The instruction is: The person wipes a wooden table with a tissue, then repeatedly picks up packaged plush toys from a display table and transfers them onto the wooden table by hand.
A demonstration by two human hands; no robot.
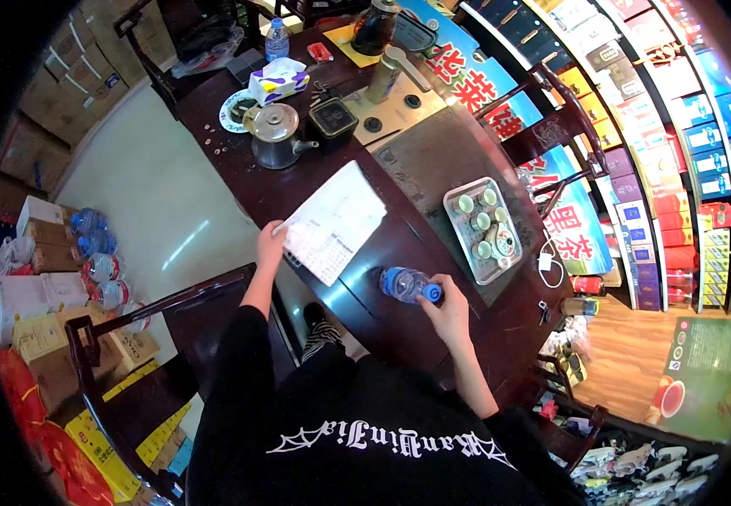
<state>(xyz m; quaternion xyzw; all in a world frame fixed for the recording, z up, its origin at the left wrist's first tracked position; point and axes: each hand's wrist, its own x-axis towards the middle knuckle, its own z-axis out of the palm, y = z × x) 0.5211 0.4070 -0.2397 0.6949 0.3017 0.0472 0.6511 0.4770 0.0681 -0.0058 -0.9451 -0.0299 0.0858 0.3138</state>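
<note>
My left hand (272, 243) pinches the left edge of a white notepad (340, 221) covered in handwriting, above the dark wooden table. In my right hand (448, 309) is a clear plastic water bottle (401, 283), gripped near its blue cap. The bottle is tilted over on its side, its base toward the notepad; whether it rests on the tabletop I cannot tell. Right of the bottle sits a metal tray (495, 271) with several small teacups (480, 221) and a patterned teapot (505, 244).
A kettle (274, 135), a black square container (333, 120), a tissue pack (279, 80) and another water bottle (277, 40) stand toward the table's far end. Wooden chairs (172, 371) flank the table. Cartons (41, 295) line the left, shelves of boxed goods (627, 126) the right.
</note>
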